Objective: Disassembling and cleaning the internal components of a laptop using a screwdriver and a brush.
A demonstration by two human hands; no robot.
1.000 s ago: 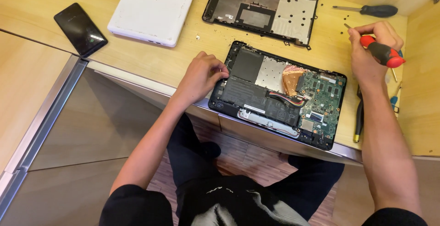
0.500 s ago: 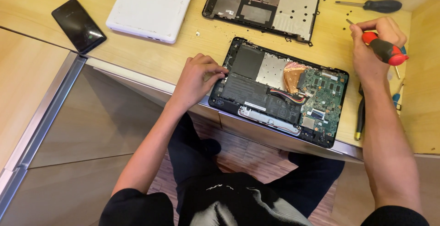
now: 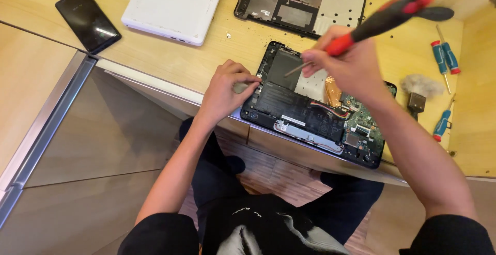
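Observation:
An opened black laptop base (image 3: 289, 107) lies at the wooden desk's near edge, its battery, copper heat pipe and green circuit board exposed. My left hand (image 3: 226, 89) rests on the base's left edge, fingers curled against it. My right hand (image 3: 347, 65) hovers over the base and grips a red and black screwdriver (image 3: 382, 16), whose metal tip points down-left over the upper left part of the base. The hand hides part of the silver plate and the heat pipe.
The removed black bottom cover (image 3: 302, 4) lies behind the base. A white closed laptop (image 3: 173, 4) and a black phone (image 3: 88, 20) sit to the left. Blue-handled screwdrivers (image 3: 443, 56), a brush (image 3: 417, 90) and another dark-handled screwdriver (image 3: 434, 13) lie at the right. Small screws dot the desk (image 3: 206, 61).
My right hand has swung left with the red screwdriver, from the desk's right side to above the laptop base. The left hand stays on the base's left edge.

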